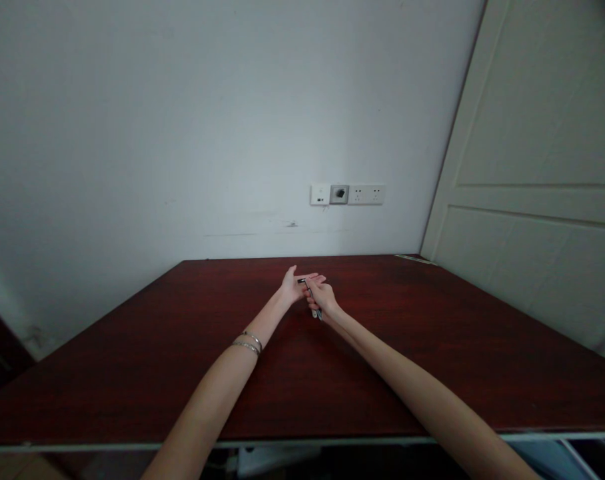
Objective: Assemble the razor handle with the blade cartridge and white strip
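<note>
My left hand (293,287) is stretched out palm up above the table, its thumb raised and its fingers extended. My right hand (322,295) is closed and overlaps the left fingers. It grips a small dark-and-silver object (316,313), too small and too covered to tell its kind. The lower end of this object sticks out below the right fingers. A short dark tip (301,281) shows over the left palm; whether it belongs to the same object I cannot tell. Two thin bracelets (250,343) circle my left forearm.
Under both arms spreads a dark red wooden table (147,347), its pale front edge near me. White wall behind carries a row of sockets (366,194). A pale panelled door (537,167) stands along the right side. Items lie below the front edge, partly hidden.
</note>
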Tool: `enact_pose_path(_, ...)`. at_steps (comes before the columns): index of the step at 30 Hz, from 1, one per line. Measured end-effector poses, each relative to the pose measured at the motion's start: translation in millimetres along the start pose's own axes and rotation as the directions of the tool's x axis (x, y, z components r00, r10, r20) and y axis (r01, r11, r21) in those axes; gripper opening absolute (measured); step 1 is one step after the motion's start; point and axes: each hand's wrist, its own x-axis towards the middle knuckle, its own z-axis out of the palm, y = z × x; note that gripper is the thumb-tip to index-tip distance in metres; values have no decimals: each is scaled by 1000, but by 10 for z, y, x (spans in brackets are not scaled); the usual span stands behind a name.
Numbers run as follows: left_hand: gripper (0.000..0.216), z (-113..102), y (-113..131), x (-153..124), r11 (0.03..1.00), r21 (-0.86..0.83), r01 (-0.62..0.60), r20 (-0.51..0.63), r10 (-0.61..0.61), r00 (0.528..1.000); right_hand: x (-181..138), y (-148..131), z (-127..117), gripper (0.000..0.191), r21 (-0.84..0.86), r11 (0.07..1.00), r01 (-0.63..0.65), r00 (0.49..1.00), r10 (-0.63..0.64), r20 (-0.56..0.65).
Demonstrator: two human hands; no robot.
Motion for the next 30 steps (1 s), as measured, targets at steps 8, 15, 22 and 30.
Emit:
enact_pose_path(8, 71, -14, -6, 35, 999, 24, -34, 5, 34, 999, -23, -19, -2, 25, 17, 1000, 7, 1000, -7, 3)
enact_pose_path(15, 66, -362, 83, 66, 954, 267, -136, -126, 175, 977, -7, -39, -39, 34, 78, 994, 73, 995, -78, 56)
enact_pose_path(22, 66, -616, 178, 15, 869, 457, -190, -134, 278, 951, 24, -2, -72, 34, 98, 993, 61, 993, -70, 95)
enact_pose_path(30, 68, -763, 220, 51, 848, 492, -195, -137, 297, 945, 32, 42, -76, 36, 72, 994, 77, 993, -83, 84)
